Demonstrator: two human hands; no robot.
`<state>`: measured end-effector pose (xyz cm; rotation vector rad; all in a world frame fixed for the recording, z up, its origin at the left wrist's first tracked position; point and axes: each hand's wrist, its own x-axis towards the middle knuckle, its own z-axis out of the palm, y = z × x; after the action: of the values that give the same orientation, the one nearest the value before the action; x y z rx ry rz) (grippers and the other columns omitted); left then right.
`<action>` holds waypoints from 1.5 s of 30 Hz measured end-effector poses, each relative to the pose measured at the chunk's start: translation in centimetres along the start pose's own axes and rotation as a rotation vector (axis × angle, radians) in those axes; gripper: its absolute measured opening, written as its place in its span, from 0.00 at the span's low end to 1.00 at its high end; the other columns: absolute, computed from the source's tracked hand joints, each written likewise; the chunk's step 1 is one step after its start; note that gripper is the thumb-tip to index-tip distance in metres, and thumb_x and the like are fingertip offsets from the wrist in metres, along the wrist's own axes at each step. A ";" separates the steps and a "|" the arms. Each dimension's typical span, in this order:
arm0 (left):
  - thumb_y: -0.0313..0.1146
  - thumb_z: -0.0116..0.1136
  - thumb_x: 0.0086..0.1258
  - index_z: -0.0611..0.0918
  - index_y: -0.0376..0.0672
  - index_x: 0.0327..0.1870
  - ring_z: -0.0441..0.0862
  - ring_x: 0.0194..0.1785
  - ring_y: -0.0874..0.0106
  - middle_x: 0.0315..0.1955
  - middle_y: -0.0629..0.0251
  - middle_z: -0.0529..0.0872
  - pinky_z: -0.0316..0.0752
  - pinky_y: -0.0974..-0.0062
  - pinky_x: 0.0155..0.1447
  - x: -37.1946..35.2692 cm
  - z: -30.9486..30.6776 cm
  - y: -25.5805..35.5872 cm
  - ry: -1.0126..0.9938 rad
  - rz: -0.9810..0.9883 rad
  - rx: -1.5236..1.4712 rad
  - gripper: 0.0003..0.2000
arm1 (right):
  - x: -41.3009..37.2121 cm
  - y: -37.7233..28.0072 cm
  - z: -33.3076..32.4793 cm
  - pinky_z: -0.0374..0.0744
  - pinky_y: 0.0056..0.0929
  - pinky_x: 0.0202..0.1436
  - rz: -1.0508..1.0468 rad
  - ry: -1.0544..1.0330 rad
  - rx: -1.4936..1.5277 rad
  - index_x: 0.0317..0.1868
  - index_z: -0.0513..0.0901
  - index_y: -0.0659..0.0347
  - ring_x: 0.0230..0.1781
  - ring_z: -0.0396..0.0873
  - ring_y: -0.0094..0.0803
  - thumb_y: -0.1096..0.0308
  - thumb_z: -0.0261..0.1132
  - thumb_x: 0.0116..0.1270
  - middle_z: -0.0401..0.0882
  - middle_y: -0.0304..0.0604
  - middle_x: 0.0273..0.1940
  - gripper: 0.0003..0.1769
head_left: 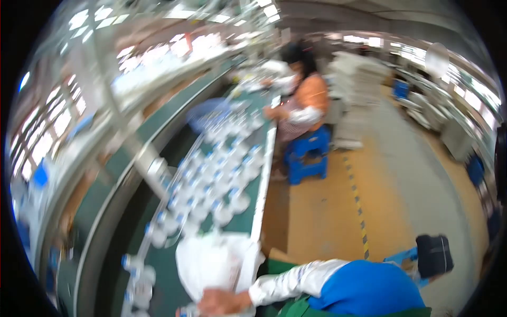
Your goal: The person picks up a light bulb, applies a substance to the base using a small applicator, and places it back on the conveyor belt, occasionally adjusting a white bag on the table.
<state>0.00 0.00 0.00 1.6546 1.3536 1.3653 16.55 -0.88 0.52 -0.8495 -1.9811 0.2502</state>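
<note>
The fingers of the right hand are smeared by motion at the lower edge of the view. It cannot be told whether they are spread, closed or clamped. The hand is seen pressed against the underside of a white plastic bag, which bulges just above the fingers and lies over the near edge of the belt. What is held in the bag cannot be seen through its wall. A white sleeve cover is worn on the arm, which runs off to the right of the fingers. The other hand is not shown.

Beyond the bag, away from the fingers, the green belt is covered with small round white pieces with blue parts. They are set close together in loose rows, and a few more lie left of the fingers. Their insides are too blurred to be made out. Farther along the belt a bluish tub is seen, its contents unclear.

Far from the fingers, a co-worker is seated at the same belt on a blue stool. White stacks are piled behind that person.

Counted: one hand, one bag, one tub and one co-worker. The white pieces number well over twenty, and an exact figure cannot be given.
</note>
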 end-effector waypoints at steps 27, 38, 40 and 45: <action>0.20 0.68 0.46 0.83 0.42 0.48 0.73 0.28 0.79 0.30 0.69 0.78 0.70 0.81 0.31 -0.1 -0.5 4.2 -0.001 0.021 0.070 0.23 | 3.4 -2.9 -3.9 0.63 0.33 0.31 0.151 -0.049 0.117 0.27 0.76 0.58 0.18 0.70 0.35 0.67 0.64 0.62 0.72 0.38 0.18 0.08; 0.24 0.71 0.49 0.82 0.42 0.49 0.76 0.35 0.73 0.34 0.66 0.81 0.73 0.78 0.41 0.4 -1.2 4.5 -0.084 0.029 0.052 0.22 | 3.7 -2.8 -3.4 0.64 0.33 0.33 0.177 -0.055 0.107 0.24 0.72 0.56 0.18 0.71 0.35 0.69 0.61 0.61 0.70 0.38 0.16 0.10; 0.24 0.71 0.49 0.82 0.42 0.49 0.77 0.38 0.72 0.36 0.65 0.82 0.73 0.77 0.44 0.6 -1.2 4.7 -0.125 0.021 0.058 0.22 | 3.8 -2.8 -3.4 0.64 0.33 0.32 0.189 -0.044 0.124 0.23 0.71 0.57 0.17 0.71 0.35 0.69 0.61 0.61 0.70 0.38 0.15 0.09; 0.23 0.70 0.50 0.79 0.40 0.51 0.78 0.45 0.69 0.47 0.62 0.80 0.73 0.75 0.53 0.3 -0.7 4.2 -0.094 -0.118 -0.259 0.24 | 3.8 -2.7 -3.3 0.64 0.33 0.32 0.198 -0.043 0.130 0.23 0.71 0.57 0.17 0.70 0.35 0.70 0.60 0.61 0.70 0.38 0.15 0.09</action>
<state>0.68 -1.09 4.04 1.4263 1.1491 1.3158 16.78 -0.88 6.18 -0.9631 -1.8981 0.5101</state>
